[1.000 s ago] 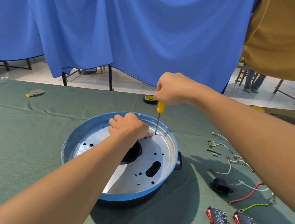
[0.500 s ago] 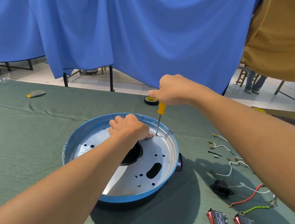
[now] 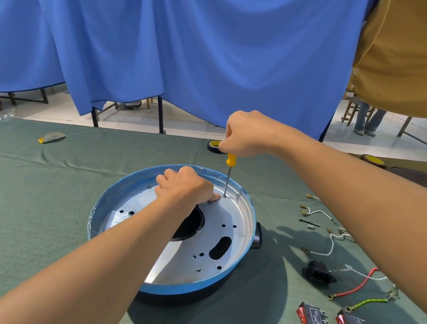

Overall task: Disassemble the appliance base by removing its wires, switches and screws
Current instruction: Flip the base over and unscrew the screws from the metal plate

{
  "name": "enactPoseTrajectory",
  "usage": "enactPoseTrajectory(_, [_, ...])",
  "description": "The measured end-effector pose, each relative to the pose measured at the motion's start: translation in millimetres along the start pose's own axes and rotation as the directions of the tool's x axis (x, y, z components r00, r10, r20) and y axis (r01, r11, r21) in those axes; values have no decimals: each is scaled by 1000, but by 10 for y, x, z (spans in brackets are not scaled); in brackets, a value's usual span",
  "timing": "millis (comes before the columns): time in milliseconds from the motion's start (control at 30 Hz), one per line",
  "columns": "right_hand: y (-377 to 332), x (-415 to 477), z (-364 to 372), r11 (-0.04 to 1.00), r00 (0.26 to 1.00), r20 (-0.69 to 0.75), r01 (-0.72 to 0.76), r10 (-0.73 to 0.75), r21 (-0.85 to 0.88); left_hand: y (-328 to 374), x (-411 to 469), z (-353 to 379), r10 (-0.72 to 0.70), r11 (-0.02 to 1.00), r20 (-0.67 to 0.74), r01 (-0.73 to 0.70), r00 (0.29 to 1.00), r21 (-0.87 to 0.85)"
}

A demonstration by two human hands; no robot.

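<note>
Knuckles of the left hand curl into a fist holding nothing visible, braced on the appliance base, thumb just beside the screw at its one o'clock. Right hand wraps the handle of the upright screwdriver; its fingers have shifted round since a second ago, so unscrewing likely continues. Wires and switches lie at four o'clock.

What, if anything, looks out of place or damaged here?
Nothing stands out. The base sits flat on the cloth; the right hand holds the screwdriver upright inside it, the left hand rests beside the tip, and removed switches and wires lie apart at right.
</note>
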State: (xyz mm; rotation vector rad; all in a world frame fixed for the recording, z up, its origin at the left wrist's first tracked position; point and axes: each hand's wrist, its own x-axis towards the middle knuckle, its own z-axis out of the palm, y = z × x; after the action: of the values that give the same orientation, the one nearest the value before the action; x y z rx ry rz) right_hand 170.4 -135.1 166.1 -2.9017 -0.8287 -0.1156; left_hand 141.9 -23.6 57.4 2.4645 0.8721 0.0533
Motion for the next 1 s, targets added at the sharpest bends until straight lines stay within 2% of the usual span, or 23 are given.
enactPoseTrajectory(167, [14,-13,41,1000,999,-46,-16,16,11,-5,5,-1,-3,1000,-3,3,1000,-4])
enactPoseTrajectory(300, [13,10,27,999,1000,14,-3,2,50,-2,5,0,2,1000,0,-2,1000,-2])
enactPoseTrajectory(467, [48,24,48,999,999,-43,-20,21,30,-9,11,6,3,1000,-3,-3,1000,-3])
enactPoseTrajectory(600, [42,48,58,995,999,-13,-32,33,91,-8,9,5,4,1000,-9,-4,1000,-1])
enactPoseTrajectory(767, [26,42,41,997,997,-50,-64,66,38,-5,7,6,1,1000,-10,-1,1000,-1])
enactPoseTrajectory(933, [14,41,18,989,998,33,-60,56,132,-7,7,6,3,1000,-5,-3,1000,0])
enactPoseTrajectory(1000, [37,41,32,992,995,-11,-93,94,86,-14,3,3,4,1000,-2,-4,1000,-2])
